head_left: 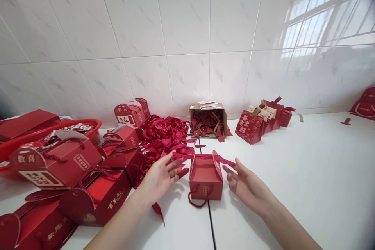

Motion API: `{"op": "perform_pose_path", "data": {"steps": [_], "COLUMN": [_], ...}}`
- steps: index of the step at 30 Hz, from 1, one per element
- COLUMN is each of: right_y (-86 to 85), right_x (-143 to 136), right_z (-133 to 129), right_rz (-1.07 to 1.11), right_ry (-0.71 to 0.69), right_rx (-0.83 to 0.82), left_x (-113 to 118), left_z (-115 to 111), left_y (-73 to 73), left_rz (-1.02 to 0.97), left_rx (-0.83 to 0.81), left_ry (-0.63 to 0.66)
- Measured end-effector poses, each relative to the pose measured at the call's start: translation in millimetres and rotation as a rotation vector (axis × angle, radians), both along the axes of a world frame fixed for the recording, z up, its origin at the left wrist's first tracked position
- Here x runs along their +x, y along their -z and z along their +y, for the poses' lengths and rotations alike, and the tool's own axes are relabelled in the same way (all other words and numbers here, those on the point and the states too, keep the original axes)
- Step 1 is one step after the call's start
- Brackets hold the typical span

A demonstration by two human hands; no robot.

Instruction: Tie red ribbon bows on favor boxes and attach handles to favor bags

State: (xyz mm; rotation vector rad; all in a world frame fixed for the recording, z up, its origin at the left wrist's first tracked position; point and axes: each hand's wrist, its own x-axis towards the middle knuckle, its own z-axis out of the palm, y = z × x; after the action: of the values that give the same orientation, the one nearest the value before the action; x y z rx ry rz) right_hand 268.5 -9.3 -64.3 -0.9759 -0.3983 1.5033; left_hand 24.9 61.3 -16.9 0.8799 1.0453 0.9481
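Note:
In front of me a small red gift box (206, 187) stands upright on the white table, its two side flaps raised and a dark red cord handle (197, 204) hanging at its front. A crimson ribbon (205, 156) runs across the box top between the flaps. My left hand (164, 174) pinches the ribbon's left part between thumb and finger, left of the box. On the other side, my right hand (243, 183) grips the ribbon's right end between thumb and finger. Both hands are apart from the box walls.
A heap of crimson ribbons (164, 133) lies behind my left hand. Several red gift boxes (96, 195) and a red basin (95, 125) of wrapped items crowd the left. An open cardboard box (225, 121) of tags stands by the tiled wall, with small red bags (249, 127) to its right.

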Motion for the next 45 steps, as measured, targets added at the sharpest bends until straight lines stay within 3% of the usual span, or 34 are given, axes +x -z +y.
{"op": "perform_pose_path", "data": {"steps": [2, 6, 9, 13, 19, 22, 26, 36, 40, 45], "right_y": [0.8, -8.4, -31.2, -72.5, -118.0, -132.1, -146.2, -159.9, -165.0, -165.2], "right_x": [2, 9, 13, 16, 11, 4, 0, -8, -20, -27], "right_z": [8, 18, 20, 21, 29, 30, 31, 35, 33, 31], "right_rz": [0.089, 0.020, -0.140, -0.541, -0.844, -0.946, -0.837, -0.488, -0.564, -0.592], "right_ry": [0.134, 0.298, 0.403, 0.478, 0.313, 0.293, 0.250, -0.021, -0.109, -0.266], "right_rx": [0.035, 0.145, 0.276, 0.499, 0.684, 0.734, 0.799, 0.739, 0.678, 0.776], "left_x": [-1, -3, -2, 6, 25, 35, 45, 47, 50, 48], "left_z": [4, 6, 3, 3, 12, 16, 17, 2, -2, -5], "left_y": [-8.3, -23.2, -37.0, -62.7, -101.3, -109.3, -111.5, -118.7, -121.8, -128.9], "left_rz": [-0.109, -0.211, -0.205, -0.128, 0.164, 0.153, 0.115, 0.096, 0.110, 0.218], "left_rx": [0.029, 0.144, 0.301, 0.536, 0.827, 0.849, 0.882, 0.877, 0.840, 0.809], "left_ry": [-0.112, -0.245, -0.265, -0.307, -0.133, -0.109, -0.121, 0.048, 0.158, 0.234]}}
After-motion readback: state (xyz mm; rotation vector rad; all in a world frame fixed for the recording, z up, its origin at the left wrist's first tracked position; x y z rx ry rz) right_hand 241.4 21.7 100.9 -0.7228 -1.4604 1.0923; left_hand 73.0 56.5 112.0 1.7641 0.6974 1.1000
